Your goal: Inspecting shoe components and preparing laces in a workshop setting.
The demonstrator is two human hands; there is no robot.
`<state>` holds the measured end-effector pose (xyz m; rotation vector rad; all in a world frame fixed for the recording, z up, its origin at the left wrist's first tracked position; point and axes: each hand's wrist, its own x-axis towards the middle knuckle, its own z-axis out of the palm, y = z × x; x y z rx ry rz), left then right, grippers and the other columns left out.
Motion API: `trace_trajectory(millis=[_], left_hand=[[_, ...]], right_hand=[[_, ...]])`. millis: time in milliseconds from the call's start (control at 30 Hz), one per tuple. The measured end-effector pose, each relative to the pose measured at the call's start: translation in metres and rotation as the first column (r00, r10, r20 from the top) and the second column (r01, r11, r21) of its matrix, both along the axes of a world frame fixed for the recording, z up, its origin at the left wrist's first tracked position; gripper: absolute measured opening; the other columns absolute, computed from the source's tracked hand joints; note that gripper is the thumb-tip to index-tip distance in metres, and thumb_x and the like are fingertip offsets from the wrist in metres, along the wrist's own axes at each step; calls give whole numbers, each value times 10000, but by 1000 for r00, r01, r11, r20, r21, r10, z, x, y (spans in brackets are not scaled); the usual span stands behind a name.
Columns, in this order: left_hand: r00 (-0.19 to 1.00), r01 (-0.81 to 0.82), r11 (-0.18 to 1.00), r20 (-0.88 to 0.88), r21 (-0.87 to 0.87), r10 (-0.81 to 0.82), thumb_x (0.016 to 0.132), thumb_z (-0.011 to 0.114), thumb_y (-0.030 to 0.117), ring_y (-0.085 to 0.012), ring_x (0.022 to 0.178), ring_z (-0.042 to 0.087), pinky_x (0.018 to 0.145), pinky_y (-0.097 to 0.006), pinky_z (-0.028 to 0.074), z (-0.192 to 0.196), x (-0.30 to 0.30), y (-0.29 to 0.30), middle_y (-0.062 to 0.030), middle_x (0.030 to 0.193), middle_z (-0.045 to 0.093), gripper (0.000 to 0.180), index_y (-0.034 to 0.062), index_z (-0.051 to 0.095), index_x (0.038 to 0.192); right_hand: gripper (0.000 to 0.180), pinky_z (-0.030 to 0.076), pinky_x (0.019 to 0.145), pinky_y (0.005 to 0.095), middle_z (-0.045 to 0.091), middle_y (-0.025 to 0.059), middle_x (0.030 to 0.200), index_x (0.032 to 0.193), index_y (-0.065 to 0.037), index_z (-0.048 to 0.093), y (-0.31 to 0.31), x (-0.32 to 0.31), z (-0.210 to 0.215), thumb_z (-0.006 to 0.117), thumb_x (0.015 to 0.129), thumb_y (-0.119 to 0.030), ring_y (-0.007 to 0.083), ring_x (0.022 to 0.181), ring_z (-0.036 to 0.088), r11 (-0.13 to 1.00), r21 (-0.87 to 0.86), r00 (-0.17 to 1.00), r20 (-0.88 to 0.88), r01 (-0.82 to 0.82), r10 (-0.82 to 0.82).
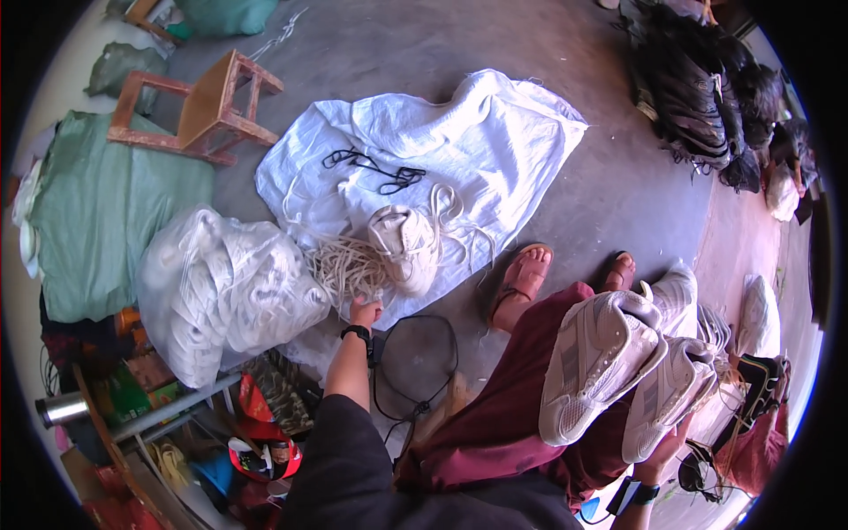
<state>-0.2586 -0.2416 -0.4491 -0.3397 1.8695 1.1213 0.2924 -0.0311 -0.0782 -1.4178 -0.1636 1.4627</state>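
My left hand [367, 311] is closed at the near edge of a tangled pile of off-white shoelaces [349, 267], its fingers curled on the laces. Right beside the pile, a cream sneaker [406, 247] lies on a white woven sheet [459, 146]. Across my lap rests a white and grey sneaker [596, 362] with empty eyelets. My right hand [664, 449] grips a matching sneaker [664, 397] at the lower right; the shoe partly hides its fingers. A black cord [380, 170] is on the sheet.
A clear plastic bag of white shoes [230, 287] bulges at the left. Behind it are a green sack [115, 199] and a tipped wooden stool [208, 110]. Black bundles [698, 97] lie far right. A metal-framed rack with clutter [185, 406] stands at lower left.
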Motion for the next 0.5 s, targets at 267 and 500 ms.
trace_trajectory(millis=[267, 500], left_hand=[[999, -32, 995, 32, 98, 29, 863, 689, 206, -87, 537, 537, 467, -215, 396, 80, 25, -41, -4, 659, 585, 177, 34, 650, 847], [863, -118, 977, -469, 179, 190, 911, 638, 208, -42, 539, 449, 488, -201, 347, 172, 6, -47, 32, 639, 558, 183, 53, 665, 817]], right_hand=[[602, 382, 1043, 415, 561, 114, 1308, 1362, -30, 457, -18, 4, 13, 411, 978, -491, 284, 1179, 538, 1000, 11, 1000, -17, -2, 2], [606, 417, 1012, 401, 578, 137, 1268, 1321, -14, 474, -23, 17, 11, 434, 963, -502, 271, 1148, 561, 1000, 20, 1000, -2, -19, 19]])
